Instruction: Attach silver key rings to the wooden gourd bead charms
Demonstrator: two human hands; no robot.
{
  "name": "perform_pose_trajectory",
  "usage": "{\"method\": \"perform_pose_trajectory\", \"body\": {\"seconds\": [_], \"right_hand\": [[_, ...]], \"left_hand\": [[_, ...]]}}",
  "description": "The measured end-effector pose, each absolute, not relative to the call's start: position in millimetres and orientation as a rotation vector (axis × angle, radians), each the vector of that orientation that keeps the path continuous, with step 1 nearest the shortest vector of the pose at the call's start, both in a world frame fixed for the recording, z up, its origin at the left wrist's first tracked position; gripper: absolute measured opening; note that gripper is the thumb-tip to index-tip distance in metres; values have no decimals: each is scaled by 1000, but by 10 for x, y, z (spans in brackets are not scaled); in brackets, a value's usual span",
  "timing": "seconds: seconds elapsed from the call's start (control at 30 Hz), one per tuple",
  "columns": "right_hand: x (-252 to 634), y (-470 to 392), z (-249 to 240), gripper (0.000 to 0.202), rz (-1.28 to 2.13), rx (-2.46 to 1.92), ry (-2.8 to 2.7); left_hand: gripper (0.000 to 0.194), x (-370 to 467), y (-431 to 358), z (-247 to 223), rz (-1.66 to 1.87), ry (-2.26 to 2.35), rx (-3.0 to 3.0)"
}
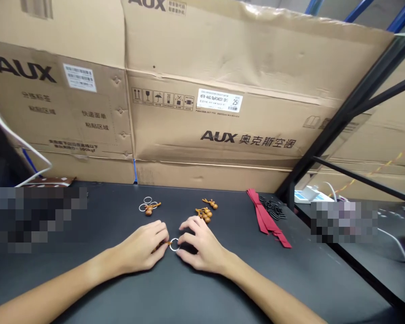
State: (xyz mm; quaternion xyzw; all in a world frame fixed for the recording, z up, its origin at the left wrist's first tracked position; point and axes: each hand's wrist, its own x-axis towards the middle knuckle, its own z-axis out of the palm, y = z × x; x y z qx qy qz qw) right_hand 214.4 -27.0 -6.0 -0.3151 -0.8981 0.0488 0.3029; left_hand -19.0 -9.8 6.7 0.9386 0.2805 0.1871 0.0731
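In the head view, the left hand point(145, 246) is near the middle of the black tabletop's point(138, 297) near edge, fingers curled and closed on an orange-brown cord point(161, 245) that is mostly hidden beneath them. The cord reaches a silver ring point(174, 244), which lies between the two hands. The right hand point(202, 245) is at the ring's other side, its fingers spread and bent, thumb and fingertips at the ring's edge; whether they grip it, I cannot tell. Beyond the left hand, towards the tabletop's far edge, loose silver rings point(147, 200) lie around a brown gourd charm point(149, 210). Just beyond the right hand is a cluster of gourd charms point(206, 214), with a separate corded charm point(213, 204) farther back. Red strips point(266, 218) lie towards the far right corner, beside a heap of black pieces point(273, 208). Printed cardboard point(202, 157) stands along the far edge.
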Motion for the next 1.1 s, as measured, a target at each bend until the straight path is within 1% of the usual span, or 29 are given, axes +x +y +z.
{"method": "perform_pose_trajectory", "body": {"seconds": [0.13,0.27,0.4,0.5,0.57,0.63,0.8,0.97,1.1], "right_hand": [[2103,-285,-76,8,148,-858,-2408],[2132,-252,-64,3,168,-898,-2374],[2131,-230,-96,18,182,-914,-2369],[2110,-218,-136,12,138,-908,-2346],[2107,-206,-146,13,128,-884,-2324],[2117,-192,-140,18,206,-843,-2311],[2150,-179,-91,26,549,-819,-2204],[2146,-202,-52,30,687,-899,-2112],[2154,-207,-33,31,758,-880,-2091]], "left_hand": [[19,-177,-87,59,535,855,2771],[20,-162,-86,40,599,893,2689],[21,-123,-105,-4,608,958,2540],[23,-88,-118,-20,596,990,2435],[25,-72,-119,-9,600,1006,2381],[27,-61,-114,20,604,1026,2328],[30,-53,-85,63,611,1008,2248],[32,-62,-48,19,626,955,2198],[34,-68,-36,25,607,962,2154]]}}
